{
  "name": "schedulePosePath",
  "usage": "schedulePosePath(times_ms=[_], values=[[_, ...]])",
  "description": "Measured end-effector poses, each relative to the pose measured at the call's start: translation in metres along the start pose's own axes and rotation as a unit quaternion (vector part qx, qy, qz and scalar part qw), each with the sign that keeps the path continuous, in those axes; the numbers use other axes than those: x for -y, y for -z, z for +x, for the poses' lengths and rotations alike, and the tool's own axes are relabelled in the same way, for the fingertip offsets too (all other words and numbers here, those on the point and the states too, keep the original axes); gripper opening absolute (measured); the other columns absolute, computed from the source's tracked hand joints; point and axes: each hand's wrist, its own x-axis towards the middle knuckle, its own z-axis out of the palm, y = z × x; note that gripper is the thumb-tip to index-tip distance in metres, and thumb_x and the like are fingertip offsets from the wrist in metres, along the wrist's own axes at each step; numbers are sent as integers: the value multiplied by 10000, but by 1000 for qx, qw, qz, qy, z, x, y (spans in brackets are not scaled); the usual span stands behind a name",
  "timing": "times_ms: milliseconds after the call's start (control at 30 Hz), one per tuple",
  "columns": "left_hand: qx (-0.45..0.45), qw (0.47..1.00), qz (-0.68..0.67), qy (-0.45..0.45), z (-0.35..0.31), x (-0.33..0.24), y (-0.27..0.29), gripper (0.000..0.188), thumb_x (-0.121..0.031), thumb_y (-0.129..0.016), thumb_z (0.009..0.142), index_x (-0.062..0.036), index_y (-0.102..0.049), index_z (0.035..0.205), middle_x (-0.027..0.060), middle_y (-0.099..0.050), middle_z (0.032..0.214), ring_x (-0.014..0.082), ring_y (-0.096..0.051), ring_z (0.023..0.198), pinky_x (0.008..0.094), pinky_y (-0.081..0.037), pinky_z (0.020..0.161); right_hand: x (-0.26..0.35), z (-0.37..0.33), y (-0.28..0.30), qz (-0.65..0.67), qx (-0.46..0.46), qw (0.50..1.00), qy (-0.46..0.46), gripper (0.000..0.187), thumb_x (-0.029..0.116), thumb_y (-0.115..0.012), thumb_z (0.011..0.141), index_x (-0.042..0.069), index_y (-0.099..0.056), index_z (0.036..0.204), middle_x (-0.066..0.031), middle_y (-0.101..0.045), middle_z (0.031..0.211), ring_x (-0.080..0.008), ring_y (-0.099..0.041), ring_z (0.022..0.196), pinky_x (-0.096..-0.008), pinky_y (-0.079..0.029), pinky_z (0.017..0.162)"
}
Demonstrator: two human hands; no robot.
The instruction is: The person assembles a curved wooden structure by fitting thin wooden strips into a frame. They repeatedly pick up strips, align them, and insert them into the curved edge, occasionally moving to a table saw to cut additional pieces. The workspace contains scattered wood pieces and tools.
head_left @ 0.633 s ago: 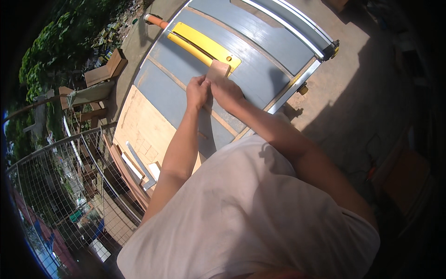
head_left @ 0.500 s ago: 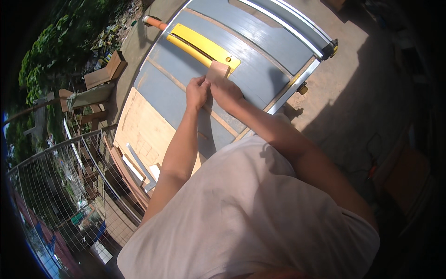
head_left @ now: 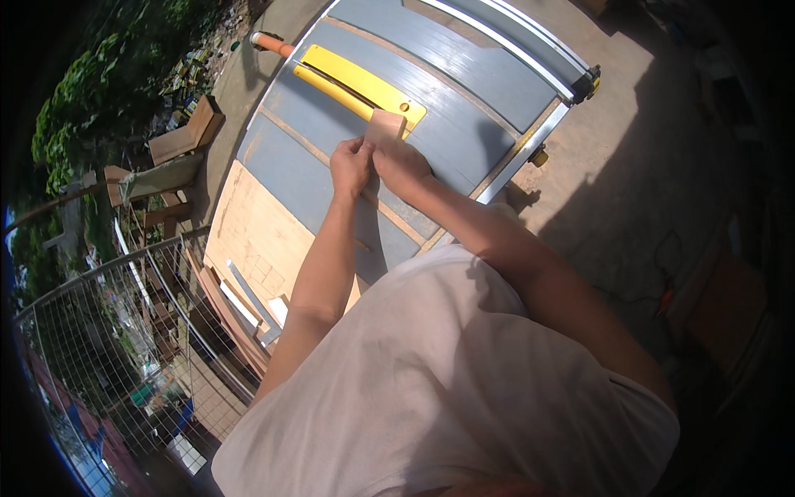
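Note:
A small wooden block point(head_left: 386, 126) is held low over the near right end of the yellow throat plate point(head_left: 358, 76) of a grey table saw point(head_left: 464, 124). My right hand point(head_left: 402, 168) is closed around the block's near end. My left hand point(head_left: 351, 169) meets it from the left, fingers pinched together at the block's near left corner. The fingertips of both hands partly hide each other there. A long slot runs along the yellow plate. Whether a blade stands in it cannot be made out.
A silver fence rail point(head_left: 530, 153) edges the saw's right side. An orange pipe point(head_left: 272, 45) sticks out at its far left. A pale wooden board point(head_left: 258, 225) lies at the near left, with offcuts point(head_left: 240, 304) and a grey metal bar beside it. Wire mesh fencing point(head_left: 108, 331) stands at left.
Hands and block keep almost the same place and grip on the saw. The whole view has shifted very slightly.

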Motion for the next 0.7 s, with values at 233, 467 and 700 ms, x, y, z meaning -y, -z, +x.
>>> schedulePosePath(times_ms=[233, 467, 700], values=[[-4, 1000, -4, -1, 4, 6, -2, 375, -263, -709, 894, 18, -748, 1140, 215, -721, 1147, 339, -702, 1060, 376, -523, 952, 4, -1, 4, 11, -3, 1000, -22, 88, 106, -668, 818, 42, -669, 880, -114, -593, 967, -287, -660, 923, -395, -584, 733], [-5, 1000, -10, -1, 6, 6, -3, 378, -264, -712, 895, 6, -747, 1157, 215, -721, 1152, 342, -702, 1063, 379, -521, 953, 3, 3, 3, -4, 15, 1000, -17, 98, 108, -668, 823, 40, -676, 893, -112, -599, 967, -277, -669, 904, -388, -587, 723], [-2, 1000, -13, 7, 9, 9, -2, 376, -261, -711, 893, 13, -748, 1147, 215, -723, 1156, 334, -704, 1058, 380, -521, 950, 10, 5, 14, 27, 22, 998, -52, 96, 102, -674, 816, 47, -682, 894, -108, -600, 967, -275, -669, 902, -388, -587, 722]])
